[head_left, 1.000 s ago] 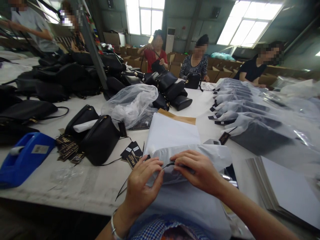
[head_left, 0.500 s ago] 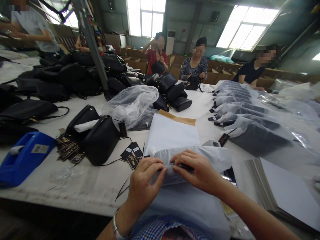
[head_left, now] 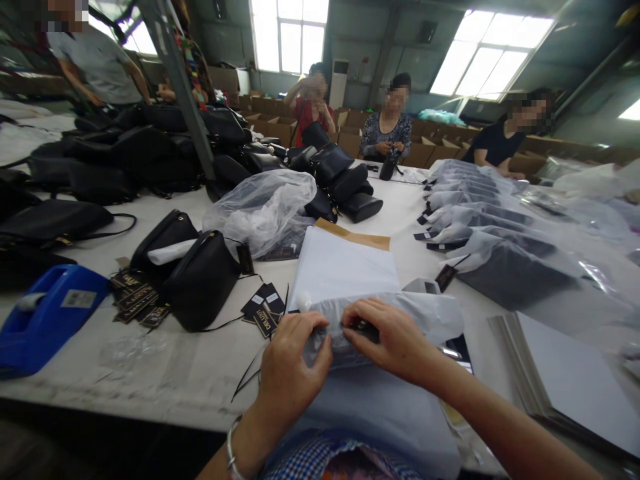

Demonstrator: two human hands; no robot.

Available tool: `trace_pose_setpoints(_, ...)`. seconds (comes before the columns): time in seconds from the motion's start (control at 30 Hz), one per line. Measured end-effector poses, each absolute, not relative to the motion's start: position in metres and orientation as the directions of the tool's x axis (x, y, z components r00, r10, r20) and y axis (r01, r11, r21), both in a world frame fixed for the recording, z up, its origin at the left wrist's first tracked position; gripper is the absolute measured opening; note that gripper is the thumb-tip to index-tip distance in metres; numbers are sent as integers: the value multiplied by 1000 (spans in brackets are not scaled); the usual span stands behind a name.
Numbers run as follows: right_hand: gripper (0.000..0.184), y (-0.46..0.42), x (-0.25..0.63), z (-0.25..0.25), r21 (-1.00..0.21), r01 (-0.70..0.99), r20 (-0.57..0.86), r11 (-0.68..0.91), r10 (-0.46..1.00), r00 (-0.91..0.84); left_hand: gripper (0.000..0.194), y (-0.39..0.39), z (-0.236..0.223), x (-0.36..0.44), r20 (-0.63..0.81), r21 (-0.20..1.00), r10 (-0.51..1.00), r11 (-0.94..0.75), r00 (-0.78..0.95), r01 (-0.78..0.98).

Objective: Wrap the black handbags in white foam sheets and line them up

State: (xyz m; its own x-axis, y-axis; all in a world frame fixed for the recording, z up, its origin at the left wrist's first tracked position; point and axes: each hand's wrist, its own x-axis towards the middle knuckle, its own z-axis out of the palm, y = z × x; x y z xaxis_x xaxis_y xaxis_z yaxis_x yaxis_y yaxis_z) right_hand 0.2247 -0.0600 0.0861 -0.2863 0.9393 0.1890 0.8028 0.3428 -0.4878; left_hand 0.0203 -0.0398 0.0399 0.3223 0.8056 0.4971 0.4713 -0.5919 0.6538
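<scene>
Bench layout given relative to the frosted plastic bag (head_left: 430,317), which lies crosswise on the table (head_left: 205,373), under and between the hands. Far left of the bag stands a blue tape dispenser (head_left: 53,317). Nearer to it, still on its left, come a heap of black-and-gold tags (head_left: 137,300), two black handbags (head_left: 203,283) side by side, and a few loose tags (head_left: 264,310). The left hand (head_left: 295,363) meets the bag's left end, thumb and forefinger curved with a narrow gap between their tips. White sheets (head_left: 345,263) extend directly behind the bag. The right hand (head_left: 393,340) rests across its middle, fingers bent over a dark piece; whether this is gripped one cannot tell. Right of the bag and farther back runs a row of wrapped bags (head_left: 515,270); right and nearer lies a stack of boards (head_left: 580,373).
</scene>
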Motion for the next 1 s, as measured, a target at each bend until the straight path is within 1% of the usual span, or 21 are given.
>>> trace_pose_setpoints(0.1,14,-60,225,87,-490,809,178,324,946,-272,23,-40,40,21,512,627,794,-606,327,490)
trace_pose_setpoints(0.23,13,-60,224,88,-486,812,182,324,946,-269,24,-41,38,21,545,586,753,-657,370,474)
trace_pose_setpoints(0.4,12,-60,223,88,-492,812,172,315,949,-264,25,-40,35,19,544,586,741,-671,393,454)
trace_pose_setpoints(0.53,10,-58,225,86,-517,789,201,331,943,-265,25,-39,36,19,541,613,747,-665,387,427)
trace_pose_setpoints(0.6,12,-60,228,87,-541,757,242,366,930,-277,24,-38,37,20,541,627,750,-662,381,411)
trace_pose_setpoints(0.67,17,-66,236,89,-548,729,318,410,908,-272,23,-36,38,20,541,637,752,-659,377,401)
trace_pose_setpoints(0.73,19,-77,249,92,-524,743,422,416,885,-198,21,-32,39,20,540,641,753,-658,377,396)
trace_pose_setpoints(0.8,18,-93,270,93,-478,815,521,327,853,-36,20,-29,39,20,541,638,748,-663,384,391)
trace_pose_setpoints(0.87,18,-110,298,89,-451,882,585,137,792,176,19,-25,39,21,540,628,739,-673,404,391)
trace_pose_setpoints(0.93,21,-127,329,76,-481,873,585,-77,714,385,18,-22,38,20,540,610,728,-684,422,400)
trace_pose_setpoints(1.0,28,-142,360,55,-538,811,527,-231,658,538,16,-20,35,20,545,587,719,-695,432,415)
